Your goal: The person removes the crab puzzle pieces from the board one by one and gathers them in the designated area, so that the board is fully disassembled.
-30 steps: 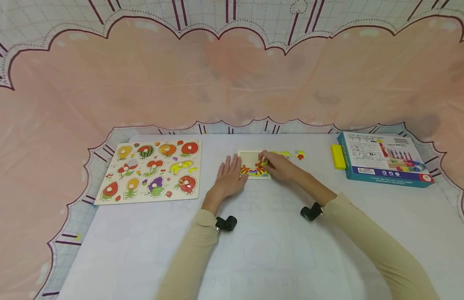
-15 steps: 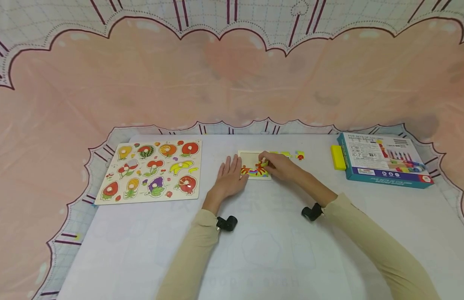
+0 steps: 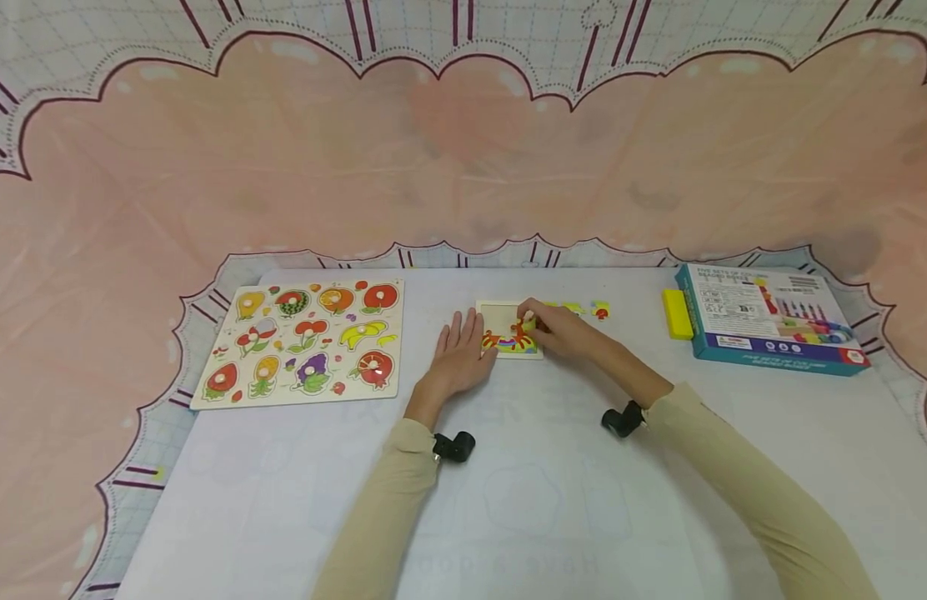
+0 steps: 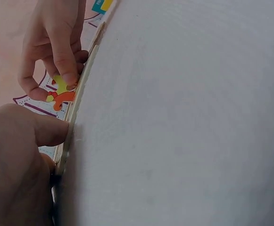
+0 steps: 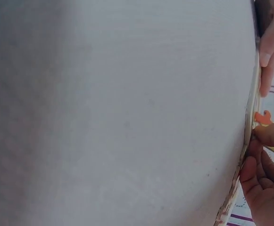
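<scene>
A small wooden puzzle tray (image 3: 499, 317) lies mid-table, with orange animal figures and a rainbow strip filling its lower part and bare wood above. My left hand (image 3: 458, 354) rests along the tray's left side with its fingers extended. At the right side, my right hand (image 3: 561, 332) pinches a yellow and orange puzzle piece (image 4: 61, 85) between thumb and fingers. The piece stands tilted over the tray in the left wrist view. My right hand (image 5: 269, 174) hides most of it in the right wrist view. Loose puzzle pieces (image 3: 600, 311) lie right of the tray, partly covered by that hand.
A large fruit peg board (image 3: 336, 337) lies to the left on the white table (image 3: 538, 500). Farther right sit a yellow block-shaped item (image 3: 677, 315) and a blue-and-white printed box (image 3: 771, 321). A patterned pink cloth (image 3: 358, 183) hangs behind.
My right hand has shifted only slightly, keeping the puzzle piece pinched at the tray's right side. My left hand stays where it was.
</scene>
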A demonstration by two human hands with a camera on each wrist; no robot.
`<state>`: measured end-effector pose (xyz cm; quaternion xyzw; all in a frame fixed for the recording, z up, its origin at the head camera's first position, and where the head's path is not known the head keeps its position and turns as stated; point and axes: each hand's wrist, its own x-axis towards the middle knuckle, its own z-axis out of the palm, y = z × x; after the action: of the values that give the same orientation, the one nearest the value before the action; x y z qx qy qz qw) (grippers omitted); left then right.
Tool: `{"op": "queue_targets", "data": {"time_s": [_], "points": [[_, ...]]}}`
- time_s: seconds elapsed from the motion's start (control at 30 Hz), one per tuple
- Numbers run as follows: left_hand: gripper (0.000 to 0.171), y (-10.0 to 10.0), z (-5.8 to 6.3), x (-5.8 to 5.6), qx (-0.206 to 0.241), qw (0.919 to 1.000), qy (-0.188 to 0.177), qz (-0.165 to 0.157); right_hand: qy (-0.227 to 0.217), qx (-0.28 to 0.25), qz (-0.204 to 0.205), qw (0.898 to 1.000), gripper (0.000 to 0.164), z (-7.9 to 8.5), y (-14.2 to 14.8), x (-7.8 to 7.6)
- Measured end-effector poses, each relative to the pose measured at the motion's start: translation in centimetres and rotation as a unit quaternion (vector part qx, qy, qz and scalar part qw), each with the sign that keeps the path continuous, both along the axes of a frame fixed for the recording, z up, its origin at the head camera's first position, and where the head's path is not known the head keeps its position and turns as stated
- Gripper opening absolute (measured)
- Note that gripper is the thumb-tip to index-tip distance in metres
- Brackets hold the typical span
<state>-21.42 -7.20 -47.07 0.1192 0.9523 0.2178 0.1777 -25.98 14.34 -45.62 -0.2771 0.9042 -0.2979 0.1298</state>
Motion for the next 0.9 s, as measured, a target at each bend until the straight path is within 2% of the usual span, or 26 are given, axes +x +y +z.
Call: {"op": "queue_targets", "data": {"time_s": [0.13, 0.27, 0.37, 0.5, 0.67, 0.9], "points": [[0.071, 0.0, 0.1, 0.0, -0.002, 1.0, -0.001, 0.002, -0.023, -0.025, -0.025, 0.999, 0.027, 0.0, 0.3, -0.1], [0.071, 0.0, 0.0, 0.0, -0.001, 1.0, -0.003, -0.001, -0.077, -0.079, -0.087, 0.99, 0.03, 0.5, 1.7, -0.1], [0.071, 0.0, 0.0, 0.0, 0.003, 1.0, -0.003, -0.003, -0.107, -0.103, -0.132, 0.98, 0.034, 1.2, 3.8, -0.2], [0.07, -0.1, 0.1, 0.0, 0.0, 1.0, -0.001, -0.004, -0.115, -0.091, -0.161, 0.976, 0.037, 1.8, 7.5, -0.2], [0.07, -0.2, 0.1, 0.0, -0.005, 1.0, 0.003, -0.008, -0.117, -0.072, -0.163, 0.977, 0.038, 1.2, 11.0, 0.8], [0.071, -0.2, -0.1, 0.0, -0.005, 0.9998, 0.014, -0.015, -0.109, -0.046, -0.142, 0.983, 0.036, 0.2, 12.2, 1.6]]}}
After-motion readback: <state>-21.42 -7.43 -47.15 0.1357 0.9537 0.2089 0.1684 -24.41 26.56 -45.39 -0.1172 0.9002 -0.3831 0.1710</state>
